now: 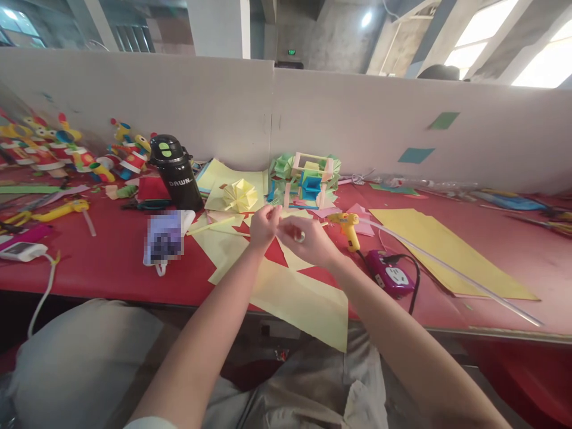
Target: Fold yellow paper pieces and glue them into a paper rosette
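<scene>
Head view: at a red-covered worktable (111, 271), the left hand (264, 226) and the right hand (308, 240) meet just above a spread of pale yellow paper sheets (299, 298). Both sets of fingers are pinched narrow around a small yellow strip (280, 218) held between them; what looks like a small pale ring sits at the right fingertips, though the view is too coarse to be sure. Folding so slight a piece would go best with the strip kept taut, the thumbs close to the crease and the wrists steady over the sheets.

Just right of the hands lies a yellow glue gun (348, 226), its black cord running to a glossy purple power strip (393, 276) nearer the table edge. A long, thin translucent glue stick (451, 268) slants across a large flat yellow sheet (447, 250) at right. Farther back stand a pleated yellow paper ball (240, 195) and a boxy, accordion-folded model (306, 179) in green, blue and pink. A smooth black flask (176, 173) stands far left of centre, with bright paper figures (67, 149) beyond it against the grey partition (357, 125).
</scene>
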Action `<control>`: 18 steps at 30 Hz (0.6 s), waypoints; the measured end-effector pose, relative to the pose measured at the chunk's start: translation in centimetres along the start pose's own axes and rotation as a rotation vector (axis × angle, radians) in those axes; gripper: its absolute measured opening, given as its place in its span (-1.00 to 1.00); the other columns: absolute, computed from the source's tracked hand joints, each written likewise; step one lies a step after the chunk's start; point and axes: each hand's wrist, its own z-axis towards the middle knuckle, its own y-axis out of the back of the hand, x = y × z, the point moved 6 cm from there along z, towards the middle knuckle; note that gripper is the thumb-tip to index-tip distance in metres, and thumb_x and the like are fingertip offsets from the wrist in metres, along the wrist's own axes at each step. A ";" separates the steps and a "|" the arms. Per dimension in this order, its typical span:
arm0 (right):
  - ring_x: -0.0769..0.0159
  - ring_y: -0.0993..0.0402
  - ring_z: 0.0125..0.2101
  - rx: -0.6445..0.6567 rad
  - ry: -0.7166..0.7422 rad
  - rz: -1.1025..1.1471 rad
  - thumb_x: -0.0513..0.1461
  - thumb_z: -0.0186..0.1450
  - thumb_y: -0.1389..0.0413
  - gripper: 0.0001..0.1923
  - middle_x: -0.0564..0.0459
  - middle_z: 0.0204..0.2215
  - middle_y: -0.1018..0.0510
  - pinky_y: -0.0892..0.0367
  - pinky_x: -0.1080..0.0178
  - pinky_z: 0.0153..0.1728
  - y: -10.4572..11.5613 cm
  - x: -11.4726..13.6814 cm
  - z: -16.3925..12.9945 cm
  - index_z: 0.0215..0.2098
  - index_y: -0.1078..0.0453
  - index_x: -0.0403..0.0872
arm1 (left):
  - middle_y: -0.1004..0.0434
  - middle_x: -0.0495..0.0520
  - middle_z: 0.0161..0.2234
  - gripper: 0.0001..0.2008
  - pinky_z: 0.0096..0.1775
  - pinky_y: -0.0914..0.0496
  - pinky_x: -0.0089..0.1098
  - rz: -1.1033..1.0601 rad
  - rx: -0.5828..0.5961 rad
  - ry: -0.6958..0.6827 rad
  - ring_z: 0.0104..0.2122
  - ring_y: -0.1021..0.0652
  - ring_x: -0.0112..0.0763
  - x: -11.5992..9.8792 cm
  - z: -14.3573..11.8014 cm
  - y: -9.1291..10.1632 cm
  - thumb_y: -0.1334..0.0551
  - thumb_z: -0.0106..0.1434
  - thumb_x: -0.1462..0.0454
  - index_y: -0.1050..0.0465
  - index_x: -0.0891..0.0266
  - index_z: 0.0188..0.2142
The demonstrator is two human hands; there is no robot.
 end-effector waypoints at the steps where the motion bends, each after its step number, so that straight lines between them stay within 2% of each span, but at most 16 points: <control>1: 0.32 -0.41 -0.41 0.143 -0.106 -0.056 -0.07 0.33 -0.11 -0.77 0.04 -0.39 -0.53 -0.28 0.27 -0.38 -0.3 -1.0 -1.2 -0.28 -0.44 -0.06 | -0.58 0.11 -0.22 -0.86 -0.09 -0.45 -0.29 -0.009 -0.031 0.004 -0.17 -0.57 -0.29 -0.1 0.1 0.4 -0.15 0.34 0.29 -0.48 0.28 -0.23; 3: 0.24 -0.45 -0.34 0.339 -0.285 -0.176 0.04 0.17 -0.26 -0.63 -0.02 -0.27 -0.56 -0.27 0.26 -0.39 -0.7 -2.7 -3.3 -0.25 -0.44 -0.06 | -0.59 0.10 -0.22 -0.88 -0.10 -0.45 -0.34 -0.003 -0.030 0.008 -0.19 -0.58 -0.34 -0.7 0.3 1.0 -0.17 0.25 0.38 -0.47 0.25 -0.25; 4: 0.20 -0.47 -0.29 0.381 -0.342 -0.231 0.06 0.12 -0.31 -0.57 -0.04 -0.21 -0.55 -0.28 0.25 -0.38 -0.8 -3.2 -3.9 -0.23 -0.44 -0.06 | -0.60 0.10 -0.23 -0.89 -0.11 -0.45 -0.34 0.010 0.032 0.000 -0.20 -0.58 -0.34 -1.2 0.4 1.0 -0.18 0.22 0.39 -0.47 0.25 -0.28; 6: 0.14 -0.48 -0.22 0.413 -0.420 -0.305 0.04 0.06 -0.36 -0.52 -0.06 -0.15 -0.55 -0.29 0.24 -0.36 -1.1 -3.7 -4.3 -0.21 -0.43 -0.06 | -0.62 0.09 -0.26 -0.91 -0.14 -0.45 -0.32 0.085 0.288 -0.030 -0.23 -0.59 -0.32 -2.5 0.0 0.6 -0.22 0.20 0.35 -0.50 0.23 -0.30; 9: 0.14 -0.49 -0.21 0.446 -0.478 -0.307 -0.03 0.07 -0.37 -0.59 -0.02 -0.20 -0.57 -0.28 0.25 -0.35 -1.8 -3.9 -3.8 -0.23 -0.43 -0.05 | -0.63 0.07 -0.23 -0.84 -0.21 -0.44 -0.32 0.265 0.693 -0.055 -0.25 -0.60 -0.29 -4.0 -2.1 0.6 -0.25 0.20 0.31 -0.55 0.17 -0.21; 11: 0.18 -0.49 -0.23 0.482 -0.474 -0.264 -0.08 0.08 -0.37 -0.66 0.03 -0.25 -0.59 -0.27 0.27 -0.36 -2.3 -3.9 -3.2 -0.26 -0.44 -0.04 | -0.62 0.07 -0.14 -0.79 -0.22 -0.43 -0.33 0.376 0.873 -0.088 -0.19 -0.59 -0.25 -4.5 -3.9 1.2 -0.26 0.18 0.32 -0.56 0.14 -0.17; 13: 0.22 -0.50 -0.26 0.515 -0.459 -0.223 -0.11 0.08 -0.36 -0.71 0.06 -0.29 -0.59 -0.26 0.28 -0.38 -2.6 -4.0 -2.8 -0.29 -0.46 -0.03 | -0.58 0.09 -0.08 -0.76 -0.15 -0.41 -0.31 0.511 0.940 -0.139 -0.10 -0.57 -0.19 -4.4 -5.1 2.1 -0.29 0.18 0.32 -0.55 0.14 -0.13; 15: 0.24 -0.49 -0.30 0.562 -0.447 -0.190 -0.11 0.07 -0.35 -0.75 0.07 -0.32 -0.58 -0.26 0.29 -0.39 -2.8 -4.2 -2.5 -0.34 -0.48 -0.03 | -0.54 0.14 -0.05 -0.72 -0.08 -0.39 -0.26 0.665 0.906 -0.193 -0.03 -0.53 -0.12 -3.8 -5.8 3.1 -0.30 0.20 0.29 -0.52 0.18 -0.07; 18: 0.26 -0.49 -0.31 0.620 -0.443 -0.124 -0.11 0.10 -0.32 -0.78 0.07 -0.32 -0.58 -0.27 0.30 -0.38 -3.1 -4.5 -2.4 -0.37 -0.47 -0.04 | -0.50 0.16 -0.02 -0.70 -0.04 -0.37 -0.24 0.733 0.873 -0.249 -0.02 -0.52 -0.12 -2.7 -6.3 4.2 -0.28 0.26 0.22 -0.48 0.19 -0.01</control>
